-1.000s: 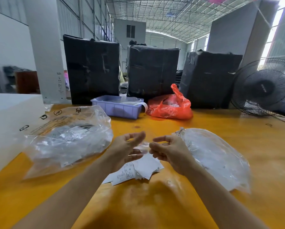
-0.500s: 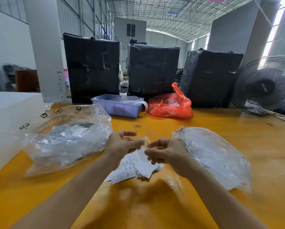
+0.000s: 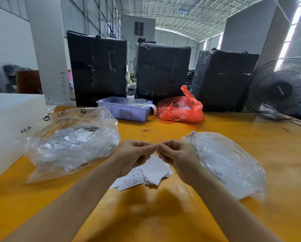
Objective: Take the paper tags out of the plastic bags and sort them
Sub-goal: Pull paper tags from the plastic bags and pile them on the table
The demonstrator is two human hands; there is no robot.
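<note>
My left hand (image 3: 134, 156) and my right hand (image 3: 177, 158) meet fingertip to fingertip above the yellow table (image 3: 163, 215). Both pinch a small clear plastic bag that is hard to make out between them. Right under the hands lies a loose pile of white paper tags (image 3: 146, 177). A big clear bag (image 3: 71, 142) stuffed with small bagged tags lies to the left. To the right lies a flatter clear bag (image 3: 228, 163) with crumpled plastic in it.
At the back of the table stand a purple tray (image 3: 123, 110) and a red plastic bag (image 3: 179, 109), with three black wrapped bundles (image 3: 97, 67) behind them. A white box (image 3: 10, 123) sits at the left edge. A fan (image 3: 280, 89) stands at the back right.
My hands have come together from a small gap until the fingertips touch, and have risen a little above the tag pile.
</note>
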